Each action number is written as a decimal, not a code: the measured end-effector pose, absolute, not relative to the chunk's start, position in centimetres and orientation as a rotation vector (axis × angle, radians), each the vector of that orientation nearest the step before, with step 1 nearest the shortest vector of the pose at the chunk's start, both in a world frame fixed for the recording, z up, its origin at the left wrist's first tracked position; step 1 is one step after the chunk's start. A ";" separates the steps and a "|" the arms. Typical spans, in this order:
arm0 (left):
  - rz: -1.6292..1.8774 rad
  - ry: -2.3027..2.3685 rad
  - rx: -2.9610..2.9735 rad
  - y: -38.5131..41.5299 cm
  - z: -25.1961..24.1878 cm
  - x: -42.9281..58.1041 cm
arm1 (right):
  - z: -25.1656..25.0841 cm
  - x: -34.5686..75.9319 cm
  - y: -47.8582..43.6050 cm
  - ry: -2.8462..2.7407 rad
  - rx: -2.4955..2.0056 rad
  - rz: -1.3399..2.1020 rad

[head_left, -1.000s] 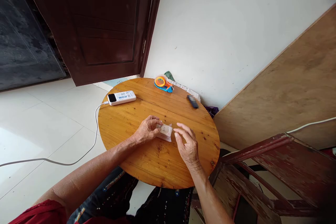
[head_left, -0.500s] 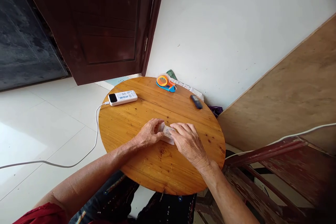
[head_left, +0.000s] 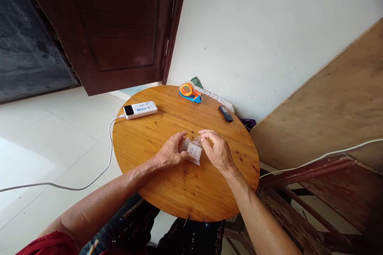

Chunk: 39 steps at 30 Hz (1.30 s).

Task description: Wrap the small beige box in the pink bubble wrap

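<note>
On the round wooden table (head_left: 167, 199) lies a small box with a printed white label (head_left: 194, 151), wrapped in clear plastic. My left hand (head_left: 170, 151) grips the package's left end, thumb on the near side and fingers on the far side. My right hand (head_left: 218, 151) is at the upper right corner, thumb and forefinger pinched together on the edge of the clear plastic wrap (head_left: 197, 139). The label faces up between both hands.
A white power bank (head_left: 142, 109) with a plugged-in white cable (head_left: 111, 143) lies at the table's left. An orange and blue tape dispenser (head_left: 190, 91) stands at the back. A blurred dark object (head_left: 226, 114) lies at the right. A wooden chair (head_left: 311, 199) stands right of the table.
My right hand has lifted off the label and shifted slightly right to the wrap's far edge, uncovering the label. My left hand stays at the left end.
</note>
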<state>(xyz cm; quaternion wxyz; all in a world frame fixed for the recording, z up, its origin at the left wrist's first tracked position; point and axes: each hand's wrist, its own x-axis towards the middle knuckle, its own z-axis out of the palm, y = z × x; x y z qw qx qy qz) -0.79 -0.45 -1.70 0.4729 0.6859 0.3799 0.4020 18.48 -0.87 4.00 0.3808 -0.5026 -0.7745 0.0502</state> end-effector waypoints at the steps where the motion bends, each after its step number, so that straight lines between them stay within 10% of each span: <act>1: 0.976 0.893 1.671 -0.5 -1.6 -0.8 | 4.2 18.4 -0.7 -1.932 -1.310 0.203; 39: 1.010 0.456 0.792 0.3 -0.1 -0.5 | 0.5 16.4 -0.4 -1.160 -1.433 0.816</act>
